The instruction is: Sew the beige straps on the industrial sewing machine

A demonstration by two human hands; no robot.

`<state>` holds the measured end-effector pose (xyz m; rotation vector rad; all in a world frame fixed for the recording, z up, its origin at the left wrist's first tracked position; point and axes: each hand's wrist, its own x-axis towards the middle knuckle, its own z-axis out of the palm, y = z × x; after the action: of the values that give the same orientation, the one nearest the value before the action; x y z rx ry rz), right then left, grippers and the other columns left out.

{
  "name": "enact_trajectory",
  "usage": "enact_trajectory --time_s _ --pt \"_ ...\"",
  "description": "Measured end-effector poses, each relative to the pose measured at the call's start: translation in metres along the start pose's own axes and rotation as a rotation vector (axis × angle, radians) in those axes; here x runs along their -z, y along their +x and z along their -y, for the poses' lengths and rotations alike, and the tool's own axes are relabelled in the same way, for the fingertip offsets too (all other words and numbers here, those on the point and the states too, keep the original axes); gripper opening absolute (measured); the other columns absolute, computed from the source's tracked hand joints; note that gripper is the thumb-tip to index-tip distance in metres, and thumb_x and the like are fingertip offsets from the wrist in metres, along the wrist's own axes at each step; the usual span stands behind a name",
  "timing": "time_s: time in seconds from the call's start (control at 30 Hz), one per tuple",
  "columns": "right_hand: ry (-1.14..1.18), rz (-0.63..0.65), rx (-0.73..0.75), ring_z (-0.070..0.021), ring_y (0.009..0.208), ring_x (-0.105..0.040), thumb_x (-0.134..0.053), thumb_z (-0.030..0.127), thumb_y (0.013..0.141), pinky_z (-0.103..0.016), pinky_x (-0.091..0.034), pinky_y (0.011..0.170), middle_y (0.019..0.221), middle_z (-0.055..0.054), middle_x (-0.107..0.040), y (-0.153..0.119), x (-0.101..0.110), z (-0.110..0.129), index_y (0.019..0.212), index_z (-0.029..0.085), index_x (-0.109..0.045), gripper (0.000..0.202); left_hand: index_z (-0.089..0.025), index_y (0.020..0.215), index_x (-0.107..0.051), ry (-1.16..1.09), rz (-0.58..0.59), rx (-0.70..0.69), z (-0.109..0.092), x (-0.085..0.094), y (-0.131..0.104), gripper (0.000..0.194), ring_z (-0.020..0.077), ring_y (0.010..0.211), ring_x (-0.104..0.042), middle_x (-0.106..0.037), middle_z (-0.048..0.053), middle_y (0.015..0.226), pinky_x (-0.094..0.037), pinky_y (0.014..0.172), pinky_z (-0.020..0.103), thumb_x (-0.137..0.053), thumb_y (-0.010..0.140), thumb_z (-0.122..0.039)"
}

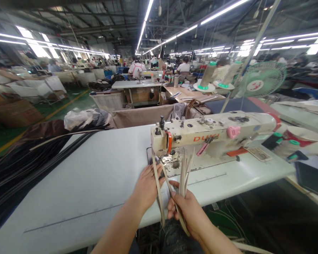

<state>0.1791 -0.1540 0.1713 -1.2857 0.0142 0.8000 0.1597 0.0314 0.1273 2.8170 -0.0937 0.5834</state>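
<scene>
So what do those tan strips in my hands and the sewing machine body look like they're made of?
The tan strips look like leather or a leather-like synthetic: matte, thin, and stiff enough to stand up from the right hand. The sewing machine body looks like cream-painted metal, smooth and slightly glossy, scuffed near the needle.

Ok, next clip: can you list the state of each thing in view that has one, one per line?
Left hand: flat on the table, fingers guiding one strap toward the needle.
Right hand: shut on a bunch of tan straps.
Tan straps: held upright, fanned out; one runs under the presser foot.
Sewing machine: upright on the white table.
Thread cones: standing on their stand.
Black strips: piled at the table's left edge.
</scene>
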Motion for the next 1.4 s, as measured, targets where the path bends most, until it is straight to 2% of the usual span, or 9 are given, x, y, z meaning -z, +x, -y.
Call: enact_trajectory --time_s 0.17,0.3,0.43,0.6,0.73,0.83,1.07,1.2,1.4 --pt "0.058 -0.026 0.013 -0.0161 0.046 -0.065 -0.079 0.057 0.073 -0.02 -0.038 0.042 0.057 0.002 -0.069 0.004 -0.004 -0.002 0.128 0.013 -0.046 0.079 -0.016 0.144 -0.053 0.009 -0.004 0.0 0.003 -0.003 -0.002 0.043 0.0291 0.143 -0.048 -0.058 0.012 0.149 -0.043 0.117 0.053 -0.042 0.108 -0.035" --pt "0.082 -0.007 -0.027 -0.0154 0.049 -0.067 -0.083 0.06 0.069 -0.019 -0.041 0.043 0.058 0.001 -0.068 0.001 0.0 -0.003 0.11 0.014 -0.056 0.067 -0.016 0.144 -0.054 0.003 -0.018 0.0 0.003 -0.004 -0.002 0.041 0.0286 0.143 -0.048 -0.059 0.012 0.148 -0.043 0.118 0.053 -0.041 0.108 -0.032" --pt "0.06 0.007 -0.07 -0.0129 0.044 -0.063 -0.085 0.065 0.066 -0.018 -0.037 0.04 0.056 0.002 -0.065 -0.011 0.006 -0.006 0.098 0.014 -0.06 0.065 -0.016 0.145 -0.053 -0.007 -0.017 -0.005 0.003 -0.004 -0.001 0.042 0.0285 0.143 -0.048 -0.059 0.012 0.148 -0.043 0.118 0.054 -0.043 0.107 -0.032" --pt "0.037 0.047 -0.094 -0.0124 0.041 -0.061 -0.084 0.068 0.066 -0.018 -0.036 0.038 0.054 0.003 -0.064 -0.025 0.02 -0.018 0.099 0.015 -0.062 0.066 -0.018 0.147 -0.051 -0.017 -0.012 0.009 0.003 -0.003 -0.001 0.043 0.0278 0.142 -0.049 -0.057 0.011 0.15 -0.042 0.118 0.053 -0.044 0.107 -0.033" --pt "0.003 0.11 -0.121 -0.0133 0.037 -0.059 -0.082 0.075 0.063 -0.018 -0.034 0.035 0.051 0.004 -0.061 -0.025 0.035 -0.034 0.101 0.016 -0.061 0.073 -0.017 0.147 -0.051 -0.01 0.0 0.009 0.0 0.001 0.0 0.043 0.0277 0.143 -0.049 -0.057 0.011 0.15 -0.042 0.118 0.053 -0.043 0.108 -0.034" --pt "-0.036 0.164 -0.158 -0.0138 0.037 -0.059 -0.081 0.075 0.065 -0.018 -0.034 0.035 0.05 0.005 -0.059 -0.027 0.044 -0.041 0.105 0.017 -0.061 0.073 -0.015 0.147 -0.051 0.009 0.007 0.011 -0.001 0.002 0.0 0.045 0.028 0.143 -0.048 -0.057 0.012 0.15 -0.042 0.118 0.053 -0.043 0.108 -0.036" --pt "-0.037 0.192 -0.164 -0.0114 0.043 -0.059 -0.078 0.07 0.074 -0.018 -0.042 0.044 0.052 0.007 -0.056 -0.039 0.048 -0.046 0.105 0.019 -0.06 0.062 -0.017 0.147 -0.053 0.019 -0.01 0.018 -0.002 0.0 0.0 0.045 0.0289 0.138 -0.054 -0.059 0.013 0.148 -0.044 0.117 0.054 -0.04 0.109 -0.038" --pt "-0.023 0.227 -0.135 -0.0112 0.038 -0.054 -0.078 0.077 0.068 -0.02 -0.042 0.043 0.047 0.007 -0.054 -0.033 0.052 -0.059 0.096 0.02 -0.06 0.067 -0.015 0.147 -0.052 0.016 -0.006 0.004 -0.001 -0.001 -0.001 0.045 0.0295 0.138 -0.054 -0.059 0.013 0.148 -0.044 0.117 0.053 -0.041 0.109 -0.037" --pt "-0.041 0.233 -0.109 -0.0101 0.036 -0.05 -0.076 0.077 0.068 -0.021 -0.044 0.046 0.044 0.008 -0.052 -0.028 0.06 -0.072 0.095 0.02 -0.059 0.065 -0.016 0.146 -0.052 -0.003 -0.023 -0.01 0.002 -0.004 -0.002 0.044 0.0289 0.141 -0.05 -0.058 0.012 0.148 -0.043 0.117 0.053 -0.041 0.109 -0.036"
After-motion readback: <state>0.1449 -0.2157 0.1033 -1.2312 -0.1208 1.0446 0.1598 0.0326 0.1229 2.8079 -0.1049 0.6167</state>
